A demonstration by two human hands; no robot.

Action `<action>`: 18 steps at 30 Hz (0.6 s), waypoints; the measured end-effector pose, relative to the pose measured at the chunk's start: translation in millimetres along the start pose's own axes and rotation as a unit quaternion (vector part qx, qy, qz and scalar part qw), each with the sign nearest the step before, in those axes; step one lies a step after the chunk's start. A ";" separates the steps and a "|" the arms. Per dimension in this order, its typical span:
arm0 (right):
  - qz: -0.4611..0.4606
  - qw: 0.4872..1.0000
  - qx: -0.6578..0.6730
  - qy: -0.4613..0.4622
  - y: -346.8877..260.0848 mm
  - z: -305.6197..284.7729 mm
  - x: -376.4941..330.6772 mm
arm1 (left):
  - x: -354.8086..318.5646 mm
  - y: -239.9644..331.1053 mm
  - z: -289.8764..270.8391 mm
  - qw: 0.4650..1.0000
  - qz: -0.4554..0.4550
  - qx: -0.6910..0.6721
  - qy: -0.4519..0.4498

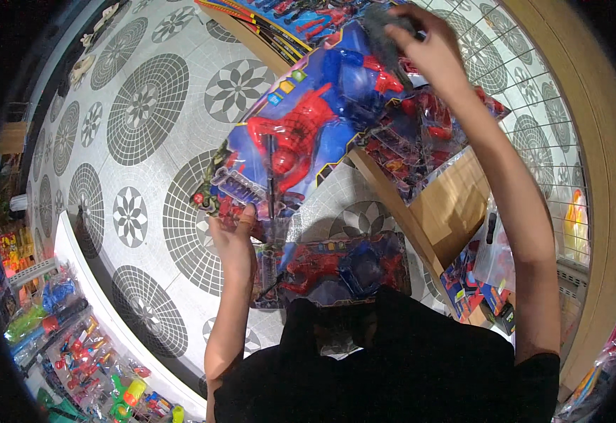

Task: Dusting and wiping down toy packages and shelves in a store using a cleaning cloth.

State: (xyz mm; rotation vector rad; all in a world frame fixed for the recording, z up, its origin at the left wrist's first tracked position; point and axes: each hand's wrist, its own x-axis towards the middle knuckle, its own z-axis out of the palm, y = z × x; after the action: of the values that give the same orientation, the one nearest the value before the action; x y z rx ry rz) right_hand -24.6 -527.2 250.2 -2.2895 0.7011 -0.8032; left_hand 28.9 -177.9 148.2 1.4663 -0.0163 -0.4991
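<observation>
Left hand [234, 236]: gripping the blue-and-red plastic-wrapped toy pack [301, 134] by its lower edge.
Right hand [424, 46]: clenching a grey cloth [385, 32].
Risk: the pack is likely slipping from that 1-edge grip.

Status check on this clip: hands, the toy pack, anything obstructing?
Left hand grips the lower edge of the blue-and-red plastic-fronted toy blister pack. Right hand presses a dark grey cloth on its top. A similar pack lies below; nothing obstructs.

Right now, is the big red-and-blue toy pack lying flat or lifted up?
Lifted: the toy pack is tilted, the left hand gripping its lower edge, above the tiled floor.
</observation>
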 end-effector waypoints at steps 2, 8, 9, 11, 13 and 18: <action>-0.116 0.987 0.050 -0.101 0.8 11.9 -12.6 | 1.4 -3.4 -1.9 1.000 0.013 0.008 0.001; -0.262 0.916 -0.213 -0.217 30.4 30.6 -29.4 | 2.9 -10.2 3.2 0.998 -0.043 -0.014 -0.032; -0.261 0.916 -0.215 -0.216 29.5 33.6 -28.3 | 1.6 -10.6 6.8 0.997 -0.058 -0.029 -0.034; -0.173 0.910 -0.330 -0.181 25.4 42.2 -25.4 | -1.5 -11.2 15.1 0.996 -0.063 -0.048 -0.029; -0.157 0.903 -0.362 -0.170 18.4 48.6 -25.3 | -1.6 -12.1 21.3 0.993 -0.075 -0.084 -0.017; -0.053 0.947 -0.305 -0.084 12.3 42.8 -19.7 | -2.4 -5.8 22.0 0.994 -0.070 -0.081 -0.016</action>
State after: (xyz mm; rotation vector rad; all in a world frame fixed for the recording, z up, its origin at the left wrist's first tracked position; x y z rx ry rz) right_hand -12.1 -507.4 207.6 -2.9294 0.8396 -0.4621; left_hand 18.1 -198.0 146.1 1.3050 0.1000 -0.6242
